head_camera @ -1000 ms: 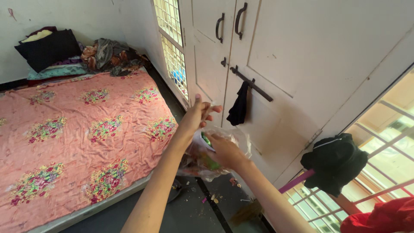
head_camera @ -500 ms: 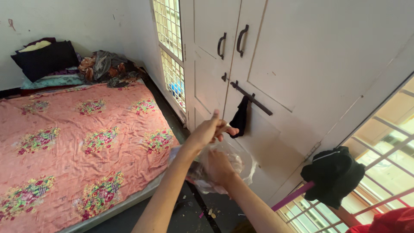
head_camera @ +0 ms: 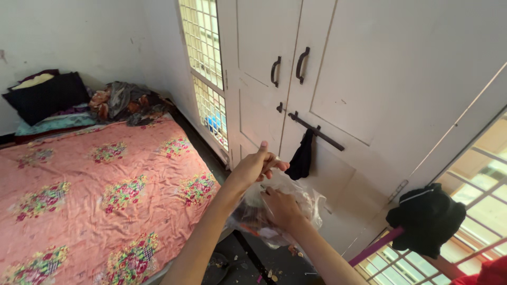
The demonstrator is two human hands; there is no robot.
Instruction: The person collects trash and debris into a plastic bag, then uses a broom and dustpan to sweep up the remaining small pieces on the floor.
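A clear plastic bag with scraps and dark bits inside hangs in front of me, over the dark floor. My left hand pinches the bag's upper edge and lifts it. My right hand is pressed into the bag's mouth, its fingers closed on the plastic and on what lies inside. Both arms reach out from the bottom of the view.
A mattress with a pink flowered sheet lies at left, pillows and crumpled clothes at its far end. White cupboard doors with a dark cloth on a latch stand ahead. Crumbs litter the floor. A black garment hangs at right.
The view has tipped up and shifted left a little. My left hand stays raised on the bag's edge; my right hand has worked further into the bag's mouth.
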